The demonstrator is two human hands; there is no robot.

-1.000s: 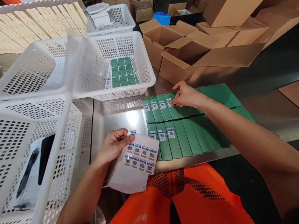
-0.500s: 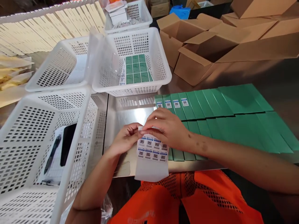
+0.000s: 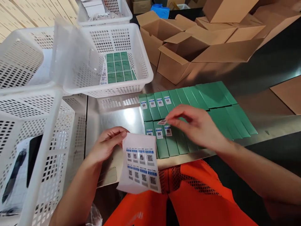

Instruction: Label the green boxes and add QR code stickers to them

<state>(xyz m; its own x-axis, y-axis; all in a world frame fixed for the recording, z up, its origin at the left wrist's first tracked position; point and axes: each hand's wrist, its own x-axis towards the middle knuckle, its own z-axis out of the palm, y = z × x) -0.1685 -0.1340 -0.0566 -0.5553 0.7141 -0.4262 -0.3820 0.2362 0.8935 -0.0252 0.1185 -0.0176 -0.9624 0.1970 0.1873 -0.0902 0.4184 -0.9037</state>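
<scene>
My left hand (image 3: 107, 145) pinches the top corner of a white sticker sheet (image 3: 140, 164) that carries two rows of small QR-code labels. My right hand (image 3: 197, 125) holds one peeled QR label (image 3: 162, 121) between thumb and fingertip, just above the near row of green boxes (image 3: 188, 125). Two rows of flat green boxes lie side by side on the shiny metal table (image 3: 117, 117). The leftmost boxes in each row bear a QR label at their far end.
A white plastic basket (image 3: 143, 80) behind the boxes holds a sheet of green labels (image 3: 119, 66). More white baskets stand at left, the nearest (image 3: 50, 131) with a dark pen and phone inside. Open cardboard cartons (image 3: 188, 47) crowd the back right.
My right hand went from the far row of boxes back to the sheet, peeled off one label, and now carries it right over the near row. The left hand kept the sheet.
</scene>
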